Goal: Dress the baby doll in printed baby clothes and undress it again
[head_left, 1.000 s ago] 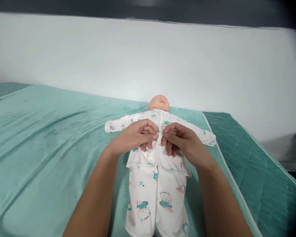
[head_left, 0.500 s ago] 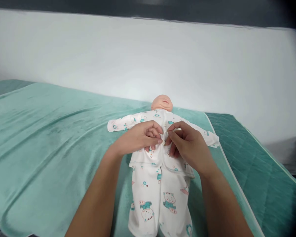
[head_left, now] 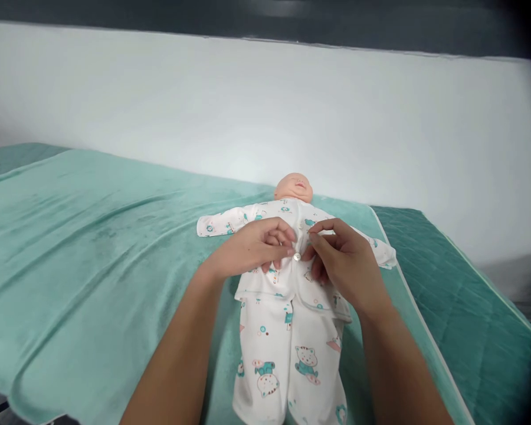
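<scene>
In the head view, I have my left hand (head_left: 269,245) over the shirt (head_left: 287,286), fingers curled, its thumb just beside a button (head_left: 297,257); I can't tell if it grips cloth. My right hand (head_left: 310,235) has thumb and forefinger pinched together over the chest; whatever lies between them is too small to tell. The doll (head_left: 294,186) lies face-up on the green blanket (head_left: 115,254), between my forearms, in patterned pants (head_left: 281,342).
</scene>
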Motion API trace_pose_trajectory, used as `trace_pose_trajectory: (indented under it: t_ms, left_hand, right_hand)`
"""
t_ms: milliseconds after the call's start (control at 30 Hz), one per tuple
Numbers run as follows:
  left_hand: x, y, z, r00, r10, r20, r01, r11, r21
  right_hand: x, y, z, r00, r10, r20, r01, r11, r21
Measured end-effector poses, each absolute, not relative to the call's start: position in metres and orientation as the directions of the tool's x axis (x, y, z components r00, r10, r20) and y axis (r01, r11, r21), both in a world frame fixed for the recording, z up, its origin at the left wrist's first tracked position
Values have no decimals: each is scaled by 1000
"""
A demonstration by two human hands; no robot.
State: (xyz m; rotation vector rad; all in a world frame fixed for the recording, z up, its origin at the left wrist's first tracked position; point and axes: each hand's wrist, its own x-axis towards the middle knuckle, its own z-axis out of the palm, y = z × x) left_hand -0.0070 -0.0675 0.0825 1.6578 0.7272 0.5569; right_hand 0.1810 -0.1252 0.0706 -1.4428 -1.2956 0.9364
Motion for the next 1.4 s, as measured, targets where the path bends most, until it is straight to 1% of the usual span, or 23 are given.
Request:
trace_pose_trajectory:
  t_ms: [67, 100, 167, 200, 233, 300, 333, 400, 433, 467, 533, 600, 667, 767, 900, 1133, 1267, 1333, 1400]
  left_hand:
    - [-7, -63, 77, 619, 782, 68, 122, -181, 976]
    - [-8, -59, 71, 535, 833, 138, 105, -228, 968]
    - [-15, -49, 54, 275, 917, 288, 144, -335, 931]
    - [-20, -45, 44, 118, 928, 355, 228, -373, 899]
    - [-28, -41, 33, -14, 914, 406, 359, -374, 855]
    - [-48, -36, 13, -135, 866, 481, 631, -300, 716]
    - [-60, -36, 5, -132, 851, 509, 733, -262, 628]
    - [-83, -38, -6, -102, 840, 534, 852, -202, 482]
    - [-93, -40, -9, -95, 846, 524, 885, -169, 434]
    - [-101, -42, -11, -101, 862, 497, 902, -132, 411]
    - [-112, -44, -11, -133, 905, 405, 907, -54, 417]
    - [-115, -45, -9, -148, 938, 313, 898, -5, 440]
    - [-114, -44, -8, -131, 954, 270, 899, 0, 438]
    - [-111, -43, -8, -97, 958, 269, 902, -30, 432]
    - [-112, -43, -10, -102, 954, 282, 889, -40, 456]
    - [-117, -38, -16, -161, 923, 351, 854, -48, 517]
    - [-118, -34, -19, -204, 883, 422, 837, -66, 543]
    - [-117, -34, -20, -206, 874, 440, 842, -71, 535]
    - [-115, -35, -19, -195, 883, 427, 869, -46, 493]
  right_hand:
    - [184, -124, 69, 204, 972, 114, 269, 56, -962]
    - [186, -123, 68, 238, 958, 160, 263, 96, -960]
    - [191, -119, 60, 325, 907, 269, 248, 193, -949]
    - [195, -117, 54, 375, 871, 319, 246, 238, -940]
    - [200, -115, 47, 428, 830, 359, 258, 269, -928]
    - [214, -114, 29, 510, 754, 413, 313, 284, -906]
    - [222, -116, 19, 541, 717, 440, 372, 266, -889]
    - [244, -123, 0, 548, 692, 470, 491, 188, -850]
    - [257, -129, -8, 537, 696, 476, 544, 146, -827]
    - [271, -135, -15, 518, 698, 495, 615, 99, -782]
    - [300, -148, -27, 444, 701, 558, 778, 7, -629]
    - [325, -158, -36, 381, 747, 544, 868, -86, -489]
    - [340, -163, -41, 392, 796, 462, 878, -174, -445]
    - [343, -164, -44, 433, 841, 324, 859, -275, -432]
    - [332, -162, -43, 408, 875, 261, 889, -315, -334]
    - [330, -163, -39, 420, 891, 173, 879, -352, -323]
    - [335, -160, -41, 455, 871, 187, 853, -365, -372]
    - [337, -159, -43, 478, 855, 200, 834, -370, -410]
    - [337, -159, -43, 487, 850, 202, 827, -374, -420]
